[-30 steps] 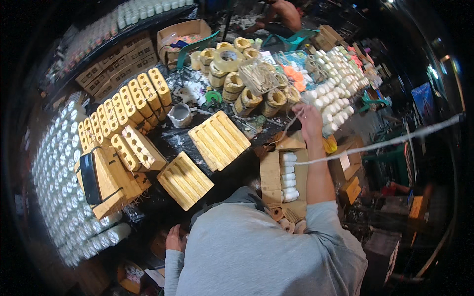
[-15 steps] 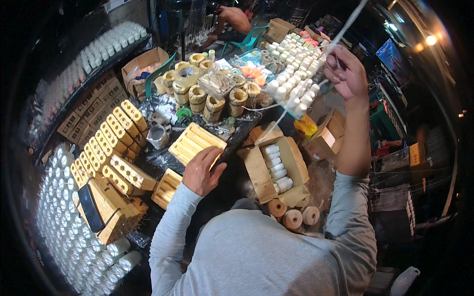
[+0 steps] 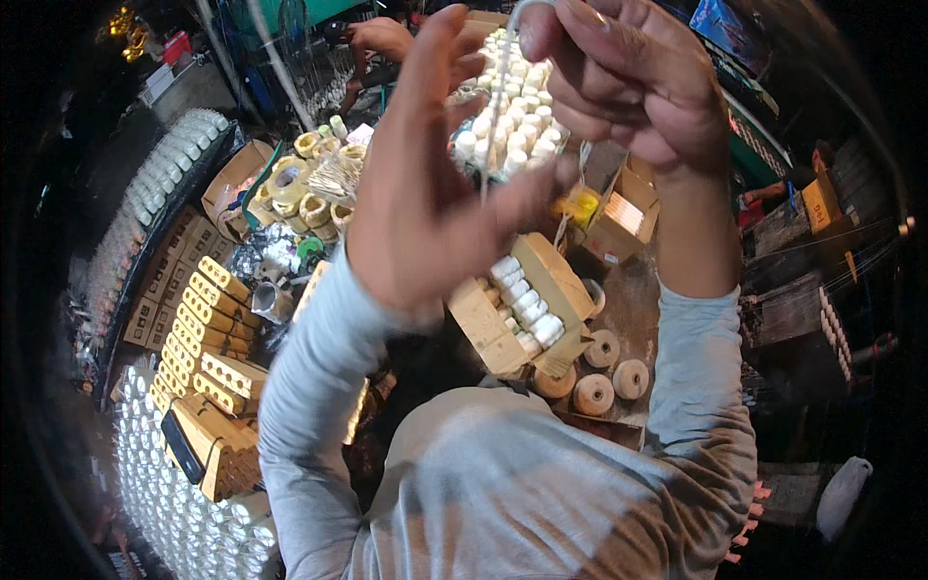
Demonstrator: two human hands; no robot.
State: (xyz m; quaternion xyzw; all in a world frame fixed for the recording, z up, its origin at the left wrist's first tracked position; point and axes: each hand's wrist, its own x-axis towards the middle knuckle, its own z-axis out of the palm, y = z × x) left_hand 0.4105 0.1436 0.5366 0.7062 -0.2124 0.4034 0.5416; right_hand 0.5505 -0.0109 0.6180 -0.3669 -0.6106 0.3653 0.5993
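My right hand (image 3: 643, 92) is raised high, its thumb and fingers closed on a white cord (image 3: 500, 106). The cord loops over near the fingertips and hangs down. Facing it, my left hand (image 3: 416, 208) is up with fingers and thumb spread, somewhat blurred. The cord runs past the gap between its thumb and fingers, and I see nothing gripped there. Behind the left forearm, a yellow wooden mould (image 3: 307, 295) is mostly hidden. Below the hands stands an open cardboard box (image 3: 483, 324) holding white rolls (image 3: 530, 307).
Cord spools (image 3: 593, 394) stand beside the box. Left are yellow blocks with holes (image 3: 186, 333), a phone (image 3: 182, 447) and many white cylinders (image 3: 184, 522). Beyond stand bamboo-like cups (image 3: 314, 209) and pale candle-like cylinders (image 3: 522, 126). A person (image 3: 377, 41) sits at the back.
My left hand has left the yellow mould and risen close to the right hand. My right hand has come nearer and slightly left, still holding the cord. The view has shifted.
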